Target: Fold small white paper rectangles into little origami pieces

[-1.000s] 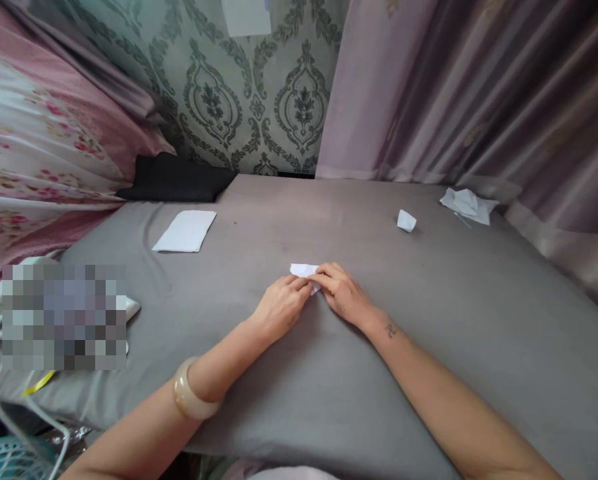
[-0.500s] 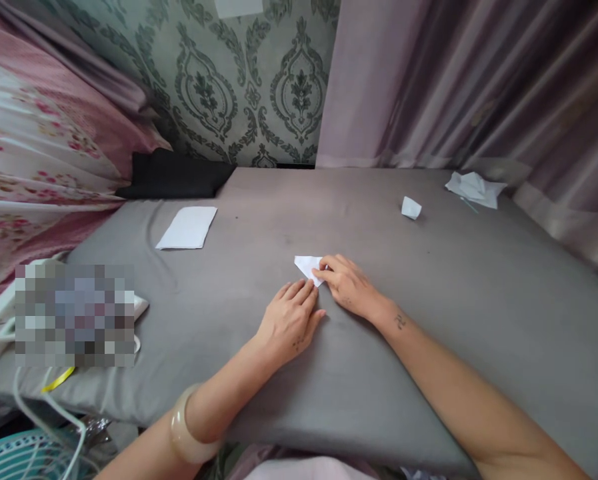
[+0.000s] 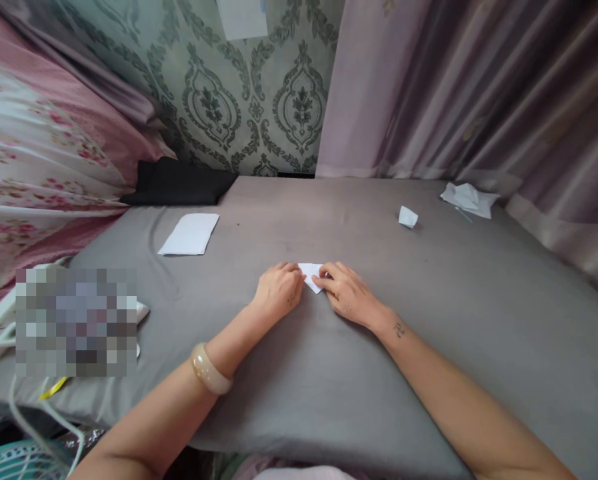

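Observation:
A small folded piece of white paper [image 3: 313,277] lies on the grey padded surface [image 3: 459,333], in the middle of the view. My right hand [image 3: 349,297] rests on its right side, with the fingers pressing on the paper. My left hand [image 3: 280,291] sits at its left end, and the fingertips meet the paper's left corner. Between them, the paper's lower point shows. A pale bangle [image 3: 209,369] circles my left wrist.
A flat white paper sheet [image 3: 189,234] lies at the far left of the surface. Farther right are a small folded paper [image 3: 408,217] and a crumpled paper [image 3: 467,200]. A black cloth [image 3: 179,187] sits at the back, with floral bedding and curtains around the surface.
My left hand has moved up from below the paper to its left end. My right hand stays on the paper. The view has shifted slightly.

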`<action>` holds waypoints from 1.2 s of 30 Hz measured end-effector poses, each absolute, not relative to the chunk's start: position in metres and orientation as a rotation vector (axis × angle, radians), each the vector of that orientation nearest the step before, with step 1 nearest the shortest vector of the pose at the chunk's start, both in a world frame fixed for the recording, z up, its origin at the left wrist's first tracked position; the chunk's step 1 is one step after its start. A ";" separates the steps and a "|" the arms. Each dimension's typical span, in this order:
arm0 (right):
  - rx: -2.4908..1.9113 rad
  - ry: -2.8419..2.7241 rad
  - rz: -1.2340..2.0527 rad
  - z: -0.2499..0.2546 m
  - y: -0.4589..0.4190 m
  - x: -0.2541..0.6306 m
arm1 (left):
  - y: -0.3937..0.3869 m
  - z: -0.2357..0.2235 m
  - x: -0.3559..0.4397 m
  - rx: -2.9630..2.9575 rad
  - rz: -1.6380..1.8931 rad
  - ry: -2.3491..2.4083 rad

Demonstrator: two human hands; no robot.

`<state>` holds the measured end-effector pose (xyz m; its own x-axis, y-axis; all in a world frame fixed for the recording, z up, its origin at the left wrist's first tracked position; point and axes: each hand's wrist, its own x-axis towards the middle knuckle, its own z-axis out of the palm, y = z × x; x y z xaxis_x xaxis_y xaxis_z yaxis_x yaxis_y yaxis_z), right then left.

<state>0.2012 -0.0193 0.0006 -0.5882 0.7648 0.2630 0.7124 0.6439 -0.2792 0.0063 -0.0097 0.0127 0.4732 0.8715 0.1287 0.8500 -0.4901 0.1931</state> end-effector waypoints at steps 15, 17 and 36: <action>-1.506 -2.052 0.298 -0.011 -0.005 0.203 | 0.026 0.000 -0.001 2.132 0.644 1.338; -1.530 -2.064 0.294 -0.011 -0.005 0.203 | 0.026 0.000 -0.002 2.113 0.660 1.330; -1.366 -2.209 0.189 -0.005 -0.010 0.201 | 0.022 0.005 0.001 2.268 0.618 1.321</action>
<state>0.2015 -0.0100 -0.0050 -0.3478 0.8642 0.3635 0.7898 0.4790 -0.3831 0.0009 0.0219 0.0048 0.4435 0.8825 0.1562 0.6851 -0.4462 0.5758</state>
